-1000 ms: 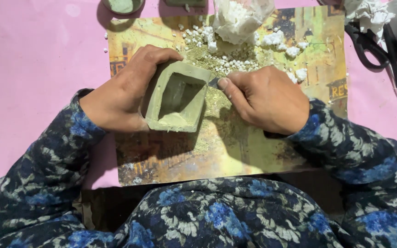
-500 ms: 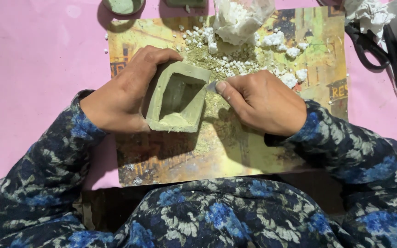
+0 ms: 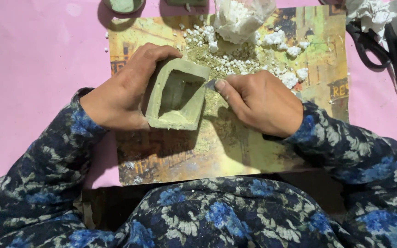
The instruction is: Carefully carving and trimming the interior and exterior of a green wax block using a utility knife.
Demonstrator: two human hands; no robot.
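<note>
The person is carving out the hollow of a green, square-sided block of floral foam, which is resting tilted on the printed placemat near the middle of the pink worktop. The left hand is wrapping closed around the block's left wall, steadying it. The right hand is pinching shut on a small grey blade touching the block's right rim; judging by this, the coming cut calls for light, shallow strokes so the thin wall is not crumbling.

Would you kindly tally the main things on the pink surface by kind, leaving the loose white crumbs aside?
Hollowed green block, held by the left hand: 1
Small blade, in the right hand: 1
Printed mat: 1
Black scissors: 1
White crumpled lump: 1
Total: 5
</note>
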